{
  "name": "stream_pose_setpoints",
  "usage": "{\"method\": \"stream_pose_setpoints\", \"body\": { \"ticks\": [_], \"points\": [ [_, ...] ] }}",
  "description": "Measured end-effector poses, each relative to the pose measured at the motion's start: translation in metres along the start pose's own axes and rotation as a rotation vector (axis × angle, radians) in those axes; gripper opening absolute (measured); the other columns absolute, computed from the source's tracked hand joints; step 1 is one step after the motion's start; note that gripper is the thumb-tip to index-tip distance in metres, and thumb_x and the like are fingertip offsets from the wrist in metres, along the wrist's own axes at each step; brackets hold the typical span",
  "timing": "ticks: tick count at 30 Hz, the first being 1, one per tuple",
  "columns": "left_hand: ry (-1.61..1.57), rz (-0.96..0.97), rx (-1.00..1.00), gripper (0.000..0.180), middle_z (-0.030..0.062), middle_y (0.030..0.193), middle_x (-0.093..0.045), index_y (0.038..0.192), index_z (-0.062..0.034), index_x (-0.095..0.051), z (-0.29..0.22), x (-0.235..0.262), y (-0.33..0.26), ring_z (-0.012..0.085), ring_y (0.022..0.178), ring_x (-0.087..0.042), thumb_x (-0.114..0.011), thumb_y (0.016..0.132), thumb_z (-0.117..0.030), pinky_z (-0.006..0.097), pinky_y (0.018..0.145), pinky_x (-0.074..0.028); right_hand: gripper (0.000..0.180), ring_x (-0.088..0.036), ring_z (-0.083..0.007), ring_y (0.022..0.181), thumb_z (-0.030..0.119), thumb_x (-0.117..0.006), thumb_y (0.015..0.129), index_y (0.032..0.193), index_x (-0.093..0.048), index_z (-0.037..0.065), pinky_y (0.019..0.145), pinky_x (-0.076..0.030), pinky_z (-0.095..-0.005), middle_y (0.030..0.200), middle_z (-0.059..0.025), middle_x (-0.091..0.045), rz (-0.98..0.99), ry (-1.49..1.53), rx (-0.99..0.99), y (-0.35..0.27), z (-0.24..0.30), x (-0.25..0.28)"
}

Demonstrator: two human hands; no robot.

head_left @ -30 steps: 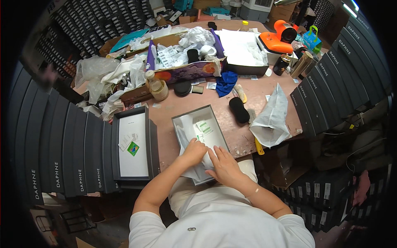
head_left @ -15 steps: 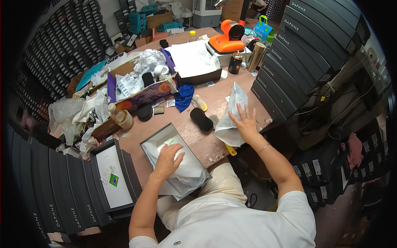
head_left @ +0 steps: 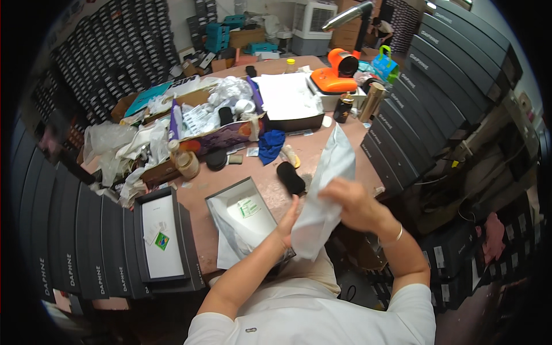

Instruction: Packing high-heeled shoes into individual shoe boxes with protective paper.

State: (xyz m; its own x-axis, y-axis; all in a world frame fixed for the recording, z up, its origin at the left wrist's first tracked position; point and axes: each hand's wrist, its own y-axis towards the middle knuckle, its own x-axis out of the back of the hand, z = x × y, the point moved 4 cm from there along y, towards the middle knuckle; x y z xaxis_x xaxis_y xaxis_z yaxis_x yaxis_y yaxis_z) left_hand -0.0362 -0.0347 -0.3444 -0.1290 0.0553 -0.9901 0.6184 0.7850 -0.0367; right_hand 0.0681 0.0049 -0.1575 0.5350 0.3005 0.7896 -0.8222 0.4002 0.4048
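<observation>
My right hand (head_left: 352, 201) is closed on a long white wrapped packet (head_left: 326, 190) of thin, tissue-like material, raised at a slant over the table's near edge. What lies inside the wrapping cannot be made out. My left hand (head_left: 287, 225) is against the packet's lower left side, one finger stretched upward; its other fingers are partly hidden behind the wrapping. Just left of that hand is an open grey shoebox (head_left: 217, 201) with white lining paper (head_left: 244, 221) inside and a green-printed sheet (head_left: 248, 208) at its bottom.
A black brush-like pad (head_left: 291, 178) and blue cloth (head_left: 271, 146) lie beyond my hands. Another open box (head_left: 164, 236) and dark boxes stand at left. Tall stacked shoeboxes (head_left: 425, 109) border the right. An orange device (head_left: 336, 75), bottles and a litter-filled carton (head_left: 215, 135) are farther back.
My right hand has gone from lying spread on the packet to gripping and lifting it. My left hand has moved right, out of the shoebox, to the packet. The view has shifted slightly.
</observation>
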Motion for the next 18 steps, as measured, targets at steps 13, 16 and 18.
{"method": "stream_pose_setpoints", "body": {
  "ticks": [13,16,18],
  "points": [
    [1.021,-0.548,-0.659,0.076,0.0064,0.128,-0.052,0.141,-0.0151,-0.036,-0.105,-0.01,-0.14,0.018,0.114,-0.053,-0.057,0.075,0.016,0.028,0.096,-0.044,0.068,-0.056,-0.0353,0.113,0.022,-0.07,0.084,0.138,-0.035,0.002,0.083,-0.055,-0.0488,0.127,-0.017,-0.053,-0.276,1.392,-0.638,-0.076,-0.025,-0.095],
    [0.757,-0.92,-0.94,0.067,0.0089,0.121,-0.054,0.143,-0.0092,-0.032,-0.12,0.047,-0.149,0.0179,0.111,-0.054,-0.056,0.083,0.009,0.027,0.095,-0.044,0.071,-0.058,-0.033,0.105,0.011,-0.075,0.077,0.137,-0.037,0.003,0.086,-0.052,-0.043,0.125,-0.016,-0.052,-0.215,0.512,-0.334,-0.028,0.002,-0.128],
    [0.777,-0.947,-0.909,0.06,0.0163,0.133,-0.048,0.143,-0.005,-0.03,-0.1,0.075,-0.144,0.0209,0.115,-0.053,-0.055,0.089,0.0,0.031,0.099,-0.043,0.075,-0.055,-0.0338,0.108,0.008,-0.077,0.071,0.135,-0.04,0.004,0.095,-0.044,-0.0404,0.126,-0.0165,-0.051,-0.141,0.139,-0.219,-0.022,0.002,-0.171]
  ]
}}
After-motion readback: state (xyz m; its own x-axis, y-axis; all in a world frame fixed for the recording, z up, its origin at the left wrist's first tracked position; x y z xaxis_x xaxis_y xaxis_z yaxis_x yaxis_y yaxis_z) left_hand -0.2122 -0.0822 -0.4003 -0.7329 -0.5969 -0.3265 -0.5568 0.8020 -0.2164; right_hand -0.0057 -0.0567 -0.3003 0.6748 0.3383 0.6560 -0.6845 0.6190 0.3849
